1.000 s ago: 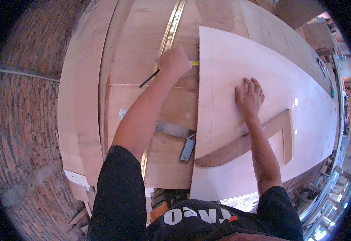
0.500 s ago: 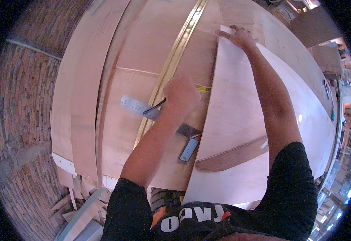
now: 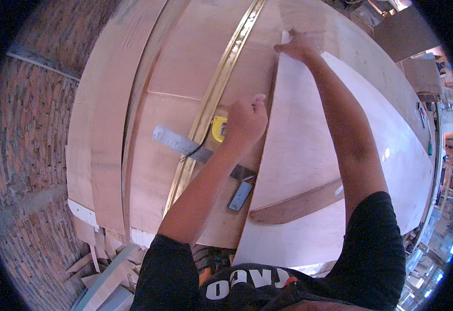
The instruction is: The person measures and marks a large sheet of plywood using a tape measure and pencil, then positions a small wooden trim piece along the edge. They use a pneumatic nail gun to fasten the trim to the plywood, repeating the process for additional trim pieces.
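My left hand (image 3: 250,118) is closed over the plywood sheet (image 3: 177,111), thumb and fingers pressed together. Whatever it may hold is hidden. Right beside its wrist sits a yellow tape measure (image 3: 219,129) with a black strap. My right hand (image 3: 300,46) rests on the far corner of a pale board (image 3: 304,140), thumb and fingers apart. Under my left forearm lies a try square; its metal blade (image 3: 170,139) crosses a gold-coloured metal strip (image 3: 225,67), and its grey stock (image 3: 240,196) is close to the pale board's left edge.
A curved brown wooden piece (image 3: 294,205) lies on the pale board. Long wooden panels (image 3: 107,119) line the left side. Beyond them is a brick floor (image 3: 24,135). Wood offcuts (image 3: 94,259) lie at the lower left. Small tools (image 3: 422,115) lie at the right edge.
My left hand has shifted right toward the pale board's edge, bringing the tape measure's case into view. My right hand has moved slightly left and away at the corner, its fingers less spread.
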A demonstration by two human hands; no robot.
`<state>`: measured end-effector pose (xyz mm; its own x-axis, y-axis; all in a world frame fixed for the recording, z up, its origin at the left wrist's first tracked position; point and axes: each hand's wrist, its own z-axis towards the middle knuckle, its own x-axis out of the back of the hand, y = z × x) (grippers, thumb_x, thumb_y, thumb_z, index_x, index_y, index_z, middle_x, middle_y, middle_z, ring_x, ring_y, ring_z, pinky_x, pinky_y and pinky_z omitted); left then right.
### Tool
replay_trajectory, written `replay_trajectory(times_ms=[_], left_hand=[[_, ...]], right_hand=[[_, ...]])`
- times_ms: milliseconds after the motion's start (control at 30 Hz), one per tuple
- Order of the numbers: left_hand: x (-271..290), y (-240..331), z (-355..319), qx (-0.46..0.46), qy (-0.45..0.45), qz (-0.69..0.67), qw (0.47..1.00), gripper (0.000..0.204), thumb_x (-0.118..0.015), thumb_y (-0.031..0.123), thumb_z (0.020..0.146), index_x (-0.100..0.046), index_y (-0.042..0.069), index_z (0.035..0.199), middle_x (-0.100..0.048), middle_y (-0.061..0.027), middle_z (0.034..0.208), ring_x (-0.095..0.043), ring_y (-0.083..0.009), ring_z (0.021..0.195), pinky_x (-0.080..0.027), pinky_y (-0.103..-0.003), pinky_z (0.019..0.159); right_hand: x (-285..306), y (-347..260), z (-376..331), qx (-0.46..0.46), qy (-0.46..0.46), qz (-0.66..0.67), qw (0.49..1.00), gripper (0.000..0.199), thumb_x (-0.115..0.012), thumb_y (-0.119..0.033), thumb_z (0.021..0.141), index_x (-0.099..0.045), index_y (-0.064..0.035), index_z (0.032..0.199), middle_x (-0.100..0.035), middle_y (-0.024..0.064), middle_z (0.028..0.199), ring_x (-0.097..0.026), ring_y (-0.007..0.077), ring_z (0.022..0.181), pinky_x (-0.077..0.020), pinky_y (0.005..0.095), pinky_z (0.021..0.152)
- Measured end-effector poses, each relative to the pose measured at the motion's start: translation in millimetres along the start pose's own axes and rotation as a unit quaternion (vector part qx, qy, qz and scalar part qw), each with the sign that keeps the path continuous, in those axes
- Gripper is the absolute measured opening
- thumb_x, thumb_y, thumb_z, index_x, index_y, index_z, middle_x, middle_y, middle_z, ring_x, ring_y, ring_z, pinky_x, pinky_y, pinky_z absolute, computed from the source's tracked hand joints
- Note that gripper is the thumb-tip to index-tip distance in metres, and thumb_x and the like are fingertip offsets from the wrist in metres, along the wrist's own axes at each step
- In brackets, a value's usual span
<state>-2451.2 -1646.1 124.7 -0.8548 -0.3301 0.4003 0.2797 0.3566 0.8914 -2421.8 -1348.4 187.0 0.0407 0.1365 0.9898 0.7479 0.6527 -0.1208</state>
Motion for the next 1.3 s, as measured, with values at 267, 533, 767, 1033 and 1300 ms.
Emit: replay_trajectory(times_ms=[267, 533, 767, 1033, 1300], left_hand=[[-49.3, 11.8, 24.9, 0.151, -0.044, -0.406, 0.900, 0.034, -0.058, 0.023, 0.104, -0.071, 0.006, 0.131, -0.076, -0.0138, 0.117, -0.069, -0.0245, 0.109, -0.053, -0.039, 0.094], [-28.9, 23.5, 37.5, 0.003, -0.035, -0.044, 0.998, 0.036, -0.068, 0.019, 0.096, -0.072, -0.002, 0.124, -0.075, -0.0262, 0.115, -0.073, -0.0354, 0.106, -0.055, -0.046, 0.094], [-63.5, -20.0, 77.0, -0.121, -0.031, -0.026, 0.992, 0.037, -0.065, 0.027, 0.095, -0.074, 0.001, 0.120, -0.074, -0.0265, 0.111, -0.071, -0.0470, 0.102, -0.054, -0.052, 0.092], [-55.7, 21.1, 60.5, -0.089, 0.031, 0.187, 0.978, 0.038, -0.060, 0.033, 0.097, -0.070, 0.010, 0.126, -0.071, -0.0203, 0.123, -0.066, -0.0378, 0.118, -0.048, -0.061, 0.095], [-92.1, -4.8, 114.0, -0.179, 0.223, 0.318, 0.904, 0.050, -0.056, 0.040, 0.099, -0.060, 0.021, 0.145, -0.052, -0.0079, 0.156, -0.038, -0.0254, 0.152, -0.022, -0.068, 0.118]], right_hand=[[7.0, 0.6, -8.4, -0.014, 0.032, 0.010, 0.999, 0.096, -0.083, -0.057, 0.067, -0.060, -0.0046, 0.144, -0.064, 0.0244, 0.140, -0.060, 0.0414, 0.131, -0.0483, 0.0494, 0.111], [17.1, 13.5, -9.6, 0.020, 0.061, -0.024, 0.998, 0.098, -0.084, -0.066, 0.068, -0.061, -0.0062, 0.143, -0.064, 0.0233, 0.141, -0.058, 0.0455, 0.132, -0.0375, 0.0598, 0.117], [49.8, -10.5, -30.2, -0.082, -0.004, 0.029, 0.996, 0.094, -0.085, -0.054, 0.066, -0.058, -0.0133, 0.147, -0.059, 0.0208, 0.146, -0.051, 0.0427, 0.141, -0.0326, 0.0743, 0.115], [44.8, -2.9, -30.4, -0.086, 0.022, 0.053, 0.995, 0.090, -0.084, -0.052, 0.066, -0.060, -0.0134, 0.145, -0.059, 0.0197, 0.145, -0.048, 0.0422, 0.143, -0.0318, 0.0762, 0.114], [43.1, -1.9, -32.1, -0.085, -0.007, 0.060, 0.995, 0.090, -0.084, -0.053, 0.066, -0.061, -0.0138, 0.143, -0.057, 0.0194, 0.147, -0.045, 0.0423, 0.145, -0.0292, 0.0765, 0.115]])
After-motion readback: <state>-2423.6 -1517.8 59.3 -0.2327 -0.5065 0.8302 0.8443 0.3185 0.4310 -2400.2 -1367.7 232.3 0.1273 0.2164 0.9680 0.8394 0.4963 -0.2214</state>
